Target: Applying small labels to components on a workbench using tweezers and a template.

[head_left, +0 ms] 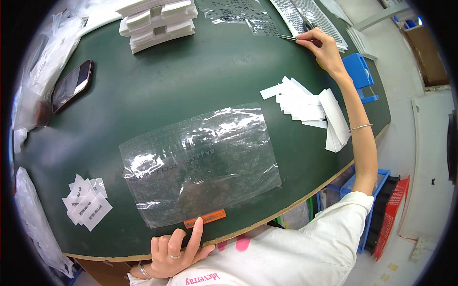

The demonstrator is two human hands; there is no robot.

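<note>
My right hand (320, 47) reaches to the far right and pinches slim metal tweezers (287, 37). Their tips lie at the near corner of a clear film with black characters (263, 27). By the table's front edge, my left hand (174, 250) rests with its index finger stretched onto a small orange bar (212, 219); its other fingers are loosely bent and grip nothing. Between the hands lies a large clear plastic sheet (229, 176), shiny and wrinkled, with a curved row of dark letters. The orange bar sits along its near edge.
White paper strips (300, 102) are heaped on the right, near a blue plastic dispenser (357, 71). Scissors (307, 21) lie on printed sheets (329, 33). Stacked white cards (162, 33), a phone (72, 86) and printed labels (88, 205) occupy the far side and left.
</note>
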